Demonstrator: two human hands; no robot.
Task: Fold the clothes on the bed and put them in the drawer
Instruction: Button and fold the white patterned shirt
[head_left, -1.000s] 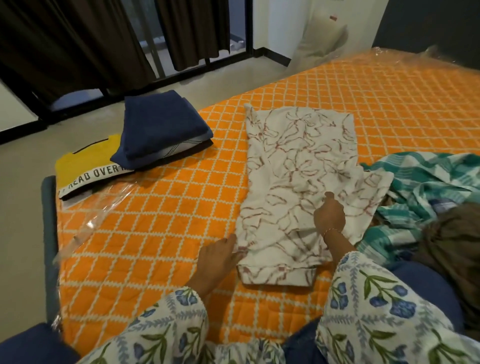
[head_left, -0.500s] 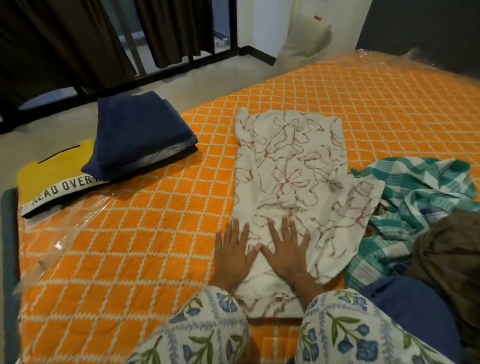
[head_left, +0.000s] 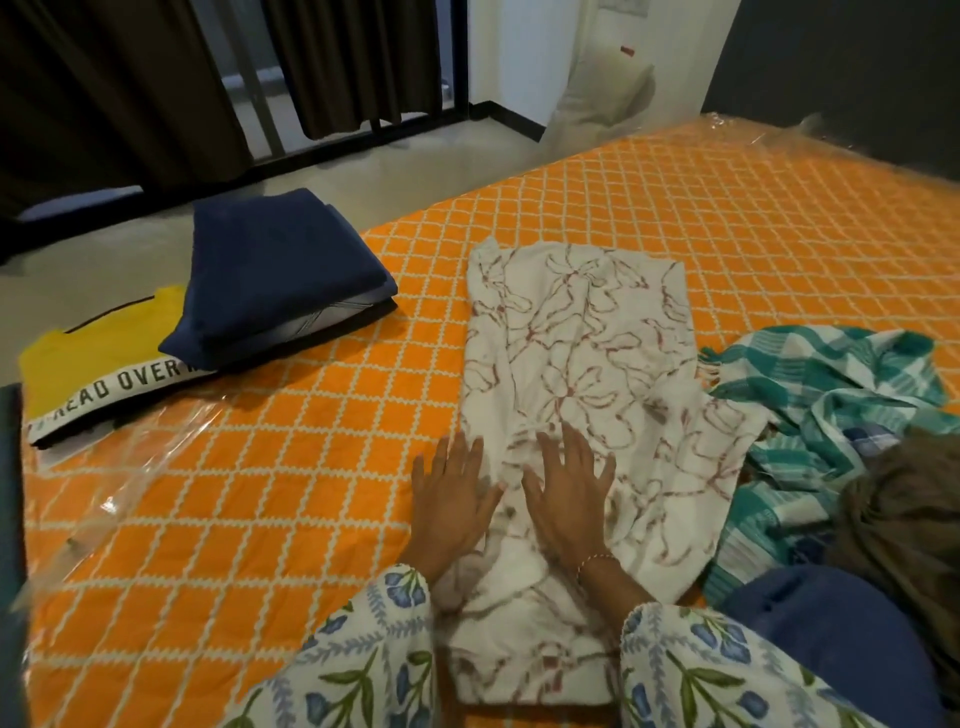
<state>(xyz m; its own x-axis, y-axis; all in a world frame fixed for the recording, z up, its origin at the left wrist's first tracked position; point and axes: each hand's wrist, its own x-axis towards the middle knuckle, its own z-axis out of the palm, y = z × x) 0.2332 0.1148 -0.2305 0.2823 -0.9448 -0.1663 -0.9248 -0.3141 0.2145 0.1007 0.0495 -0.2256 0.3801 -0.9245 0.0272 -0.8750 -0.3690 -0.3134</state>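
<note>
A white garment with a red-brown line print (head_left: 576, 358) lies lengthwise on the orange patterned bed (head_left: 291, 467), folded into a long strip. My left hand (head_left: 451, 499) presses flat on its left edge, fingers spread and partly on the bedcover. My right hand (head_left: 569, 493) lies flat on the garment's middle, fingers straight. A crumpled teal checked cloth (head_left: 831, 395) sits to the right, touching the garment. A folded navy pile (head_left: 275, 275) rests on a folded yellow shirt with lettering (head_left: 98, 358) at the bed's left corner. No drawer is in view.
A brown cloth (head_left: 904, 525) and a blue cloth (head_left: 810, 618) lie at the near right. Clear plastic (head_left: 114, 467) covers the bed's left edge. Beyond the bed are bare floor (head_left: 363, 171), dark curtains and a black railing.
One second ago my left hand held the garment's left edge and my right pinched its middle. Both now lie flat, side by side, and have slid slightly up the garment.
</note>
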